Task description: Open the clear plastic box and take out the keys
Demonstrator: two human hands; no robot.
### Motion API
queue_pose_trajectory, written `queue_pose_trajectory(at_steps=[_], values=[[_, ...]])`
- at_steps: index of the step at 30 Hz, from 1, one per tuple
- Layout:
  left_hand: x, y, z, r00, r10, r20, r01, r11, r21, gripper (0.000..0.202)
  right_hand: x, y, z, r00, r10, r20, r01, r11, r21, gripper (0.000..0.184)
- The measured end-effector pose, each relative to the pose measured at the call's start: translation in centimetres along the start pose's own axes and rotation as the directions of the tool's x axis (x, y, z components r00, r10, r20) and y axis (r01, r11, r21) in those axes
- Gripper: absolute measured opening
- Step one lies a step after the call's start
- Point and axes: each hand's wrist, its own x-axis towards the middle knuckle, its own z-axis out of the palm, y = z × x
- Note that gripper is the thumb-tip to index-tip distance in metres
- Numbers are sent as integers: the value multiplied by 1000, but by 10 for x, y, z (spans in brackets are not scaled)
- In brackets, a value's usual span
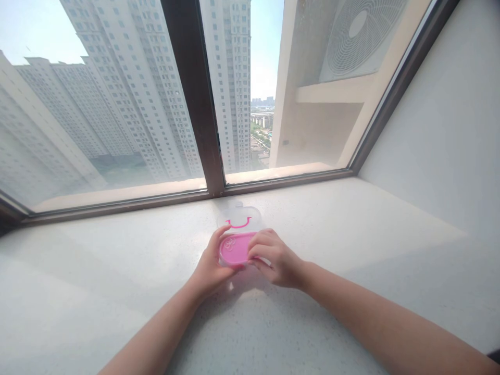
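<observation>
A small oval pink plastic case [239, 253] sits on the white sill with its clear lid [239, 214] laid back toward the window. The lid carries a pink curved strip, perhaps a handle. Pale thin loops [229, 243] lie at the left end of the case; their kind is too small to tell. My left hand [211, 264] wraps round the left end, thumb at the near side and fingers at the far side. Over the right end, my right hand [278, 259] has its fingers closed together in a pinch. Whatever those fingertips hold is hidden.
The pale speckled sill [117, 291] runs under both forearms. Beyond it stands a window with a dark brown frame [213, 156]. A white wall [437, 135] bounds the right side. Outside are tall buildings and an air-conditioner unit [357, 31].
</observation>
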Motion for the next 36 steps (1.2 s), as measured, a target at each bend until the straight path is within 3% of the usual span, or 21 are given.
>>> queue_pose_trajectory(at_steps=[8,14,17,21,29,36], values=[[-1,-4,-4,1000,-7,19,6,1000,31,85,0,-4,-2,999,-24,-46,26,998,54,6],[-4,-7,-4,999,-3,32,0,995,102,81,-4,3,7,968,172,-185,-148,979,137,15],[-3,-6,-4,999,15,40,-19,993,114,78,-4,4,9,966,149,-211,-125,985,122,28],[-2,-6,-5,999,41,19,-44,987,155,76,-2,3,7,965,126,-231,-93,985,148,31],[-3,-14,-5,999,39,14,-40,995,95,77,0,2,2,917,115,-383,-62,987,148,41],[-2,-11,-6,992,120,-37,-109,971,213,74,-2,1,0,926,74,-371,-11,986,168,32]])
